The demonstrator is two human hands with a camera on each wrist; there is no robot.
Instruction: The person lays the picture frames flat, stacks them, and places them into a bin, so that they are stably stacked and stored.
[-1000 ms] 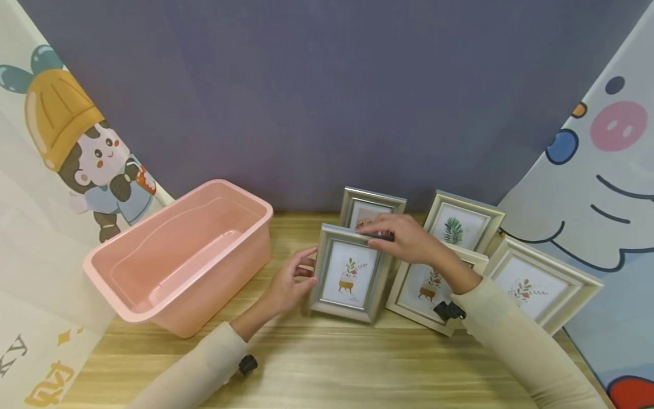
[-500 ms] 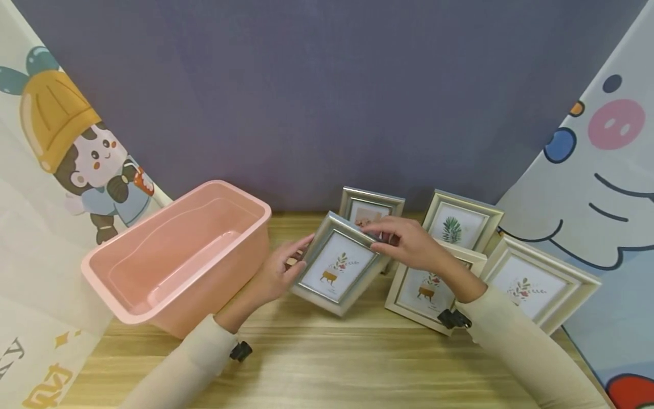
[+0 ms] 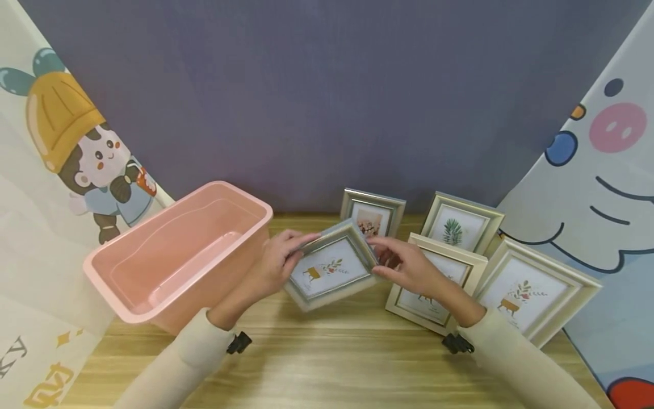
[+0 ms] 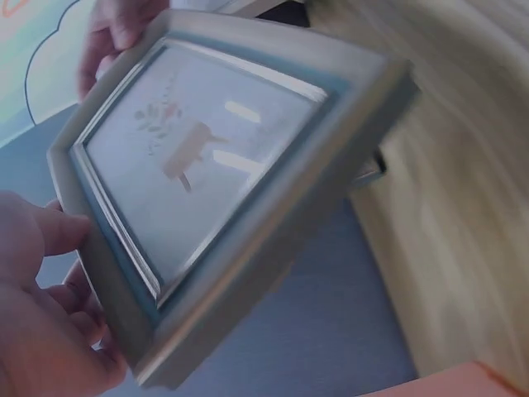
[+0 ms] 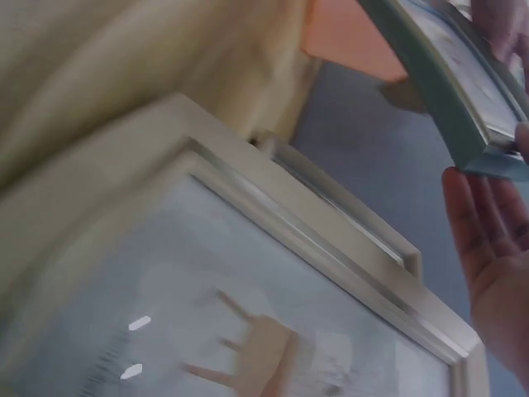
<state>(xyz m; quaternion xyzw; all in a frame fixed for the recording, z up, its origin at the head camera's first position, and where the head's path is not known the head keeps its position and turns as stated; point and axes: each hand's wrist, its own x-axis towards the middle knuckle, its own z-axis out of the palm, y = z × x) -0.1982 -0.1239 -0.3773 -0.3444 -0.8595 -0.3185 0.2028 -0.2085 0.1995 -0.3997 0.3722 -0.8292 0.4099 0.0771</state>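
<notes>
Tilted above the table, a silver-toned picture frame with a potted-plant print is held between both hands. My left hand pinches its left edge, thumb on the front; the left wrist view shows the curled fingers behind the border. At the opposite corner, my right hand holds the frame with its thumb in front. In the right wrist view, the right fingers reach behind the raised frame. Just right of my right hand stands a cream picture frame, partly hidden by the wrist.
A pink plastic bin stands on the wooden table at the left, close to my left forearm. Behind are a small silver frame and a leaf-print frame. A larger cream frame leans at the right.
The silver-toned frame has turned clockwise from upright to a slanted sideways pose and moved left. My left hand has shifted to its upper left edge; the right hand has slid to its corner.
</notes>
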